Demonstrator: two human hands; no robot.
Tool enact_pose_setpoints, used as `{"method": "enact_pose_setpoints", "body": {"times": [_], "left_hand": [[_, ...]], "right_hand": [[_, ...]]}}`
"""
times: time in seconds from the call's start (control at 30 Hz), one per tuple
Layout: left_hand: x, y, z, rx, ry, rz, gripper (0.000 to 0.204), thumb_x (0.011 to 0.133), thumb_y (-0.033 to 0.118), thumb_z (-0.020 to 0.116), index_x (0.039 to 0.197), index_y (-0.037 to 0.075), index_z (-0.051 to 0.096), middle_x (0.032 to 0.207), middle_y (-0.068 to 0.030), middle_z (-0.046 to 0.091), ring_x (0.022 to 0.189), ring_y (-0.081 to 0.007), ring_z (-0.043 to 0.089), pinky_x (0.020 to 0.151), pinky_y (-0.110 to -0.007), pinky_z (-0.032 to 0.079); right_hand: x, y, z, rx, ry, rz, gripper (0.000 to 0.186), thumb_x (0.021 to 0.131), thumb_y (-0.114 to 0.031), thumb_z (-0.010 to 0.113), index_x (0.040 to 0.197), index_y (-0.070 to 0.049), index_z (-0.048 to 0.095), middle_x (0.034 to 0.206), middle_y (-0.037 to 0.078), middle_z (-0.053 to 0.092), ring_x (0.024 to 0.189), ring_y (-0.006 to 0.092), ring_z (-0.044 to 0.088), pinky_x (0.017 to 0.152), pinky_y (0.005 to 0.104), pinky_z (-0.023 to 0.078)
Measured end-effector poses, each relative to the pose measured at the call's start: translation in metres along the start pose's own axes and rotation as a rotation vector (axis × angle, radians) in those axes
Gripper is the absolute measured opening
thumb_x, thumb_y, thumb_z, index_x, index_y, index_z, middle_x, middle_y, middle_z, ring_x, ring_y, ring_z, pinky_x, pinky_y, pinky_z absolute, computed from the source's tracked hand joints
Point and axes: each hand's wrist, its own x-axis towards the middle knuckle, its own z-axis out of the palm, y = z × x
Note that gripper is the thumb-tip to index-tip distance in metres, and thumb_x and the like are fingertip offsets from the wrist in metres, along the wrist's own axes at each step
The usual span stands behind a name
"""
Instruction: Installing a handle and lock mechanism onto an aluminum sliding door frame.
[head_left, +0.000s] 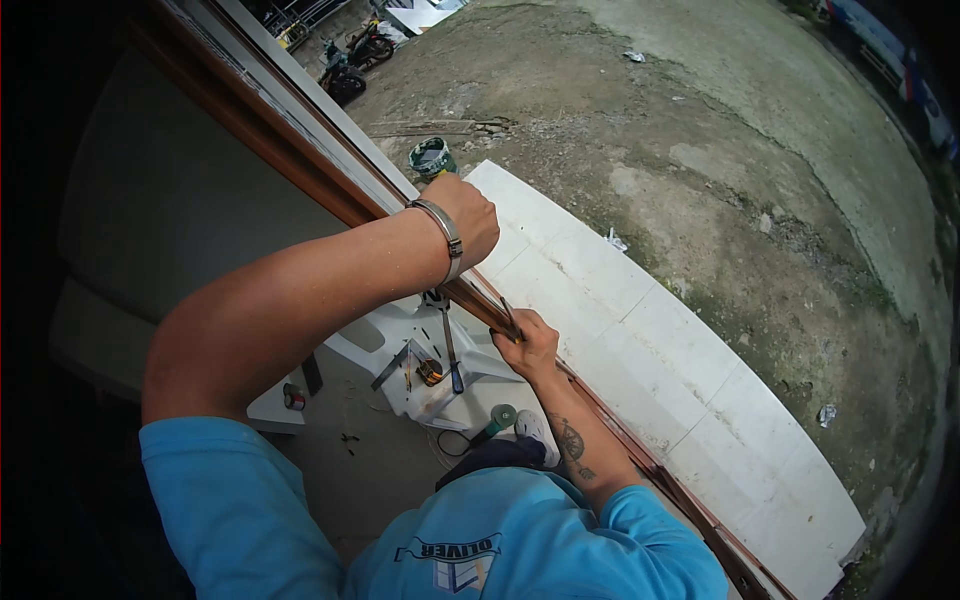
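A long brown frame [318,183] with a pale metal edge slants from the upper left toward the middle. My left hand [470,222] is curled into a fist beside its outer edge, back of the hand up; whatever the fingers hold is hidden. A metal band [440,232] circles that wrist. Farther down, near the end of the brown frame, my right hand [530,345] closes around a thin dark rod-like tool [508,312], which sticks up past the fingers. Its handle is mostly covered, so its exact kind does not show.
A white plastic chair [475,358] carries a yellow-black tape measure [429,372] and a blue-handled screwdriver [456,378]. Below lies a green power tool [497,420] near my shoe [537,436]. Pale tiles [640,340] border rough ground outside. A paint-smeared bucket [432,158] stands beyond.
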Motion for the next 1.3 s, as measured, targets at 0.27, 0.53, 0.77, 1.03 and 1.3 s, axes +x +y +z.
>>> {"method": "enact_pose_setpoints", "body": {"times": [0.27,0.53,0.77,1.03,1.3], "left_hand": [[-0.051,0.062,-0.003,-0.425,0.609,0.389,0.017,0.081,0.024,0.061,0.078,0.007,0.061,0.072,-0.0090,0.065,0.071,-0.0261,0.066,0.065,-0.037,0.048],[-0.072,0.147,0.116,-0.942,0.697,0.505,0.025,0.086,0.033,0.063,0.082,0.009,0.063,0.058,-0.0120,0.059,0.054,-0.0314,0.060,0.052,-0.040,0.047],[-0.062,0.163,0.194,-1.687,0.574,0.265,0.025,0.086,0.026,0.068,0.090,0.002,0.069,0.051,-0.0031,0.046,0.050,-0.0071,0.039,0.048,-0.026,0.034],[-0.065,0.166,0.229,-1.776,0.335,0.520,0.029,0.088,0.029,0.067,0.087,0.001,0.066,0.057,-0.0009,0.046,0.055,-0.0084,0.040,0.050,-0.028,0.033],[-0.072,0.193,0.201,-1.711,0.264,0.699,0.030,0.088,0.029,0.065,0.090,-0.001,0.066,0.067,-0.0015,0.057,0.063,-0.0078,0.047,0.057,-0.026,0.040]], "right_hand": [[-0.010,-0.021,-0.027,-0.193,-0.062,0.002,0.029,0.067,-0.015,0.075,0.095,-0.010,0.068,0.091,0.009,0.067,0.077,0.0274,0.068,0.066,0.0344,0.055],[-0.033,-0.039,-0.040,-0.107,-0.028,0.192,0.037,0.063,-0.017,0.076,0.098,-0.007,0.069,0.088,0.010,0.067,0.073,0.0239,0.067,0.066,0.0315,0.053],[-0.046,-0.062,-0.049,-0.282,0.039,0.220,0.038,0.060,-0.014,0.075,0.096,-0.003,0.066,0.083,0.012,0.066,0.069,0.0254,0.065,0.065,0.0318,0.053],[-0.079,-0.089,-0.071,-0.129,0.280,0.444,0.026,0.060,-0.004,0.072,0.085,-0.001,0.067,0.076,0.001,0.067,0.069,0.0082,0.060,0.064,0.0230,0.048],[-0.119,-0.091,-0.103,-0.021,0.440,0.502,0.024,0.059,-0.003,0.073,0.081,-0.003,0.065,0.074,-0.002,0.063,0.067,0.0065,0.054,0.061,0.0228,0.044]]}}
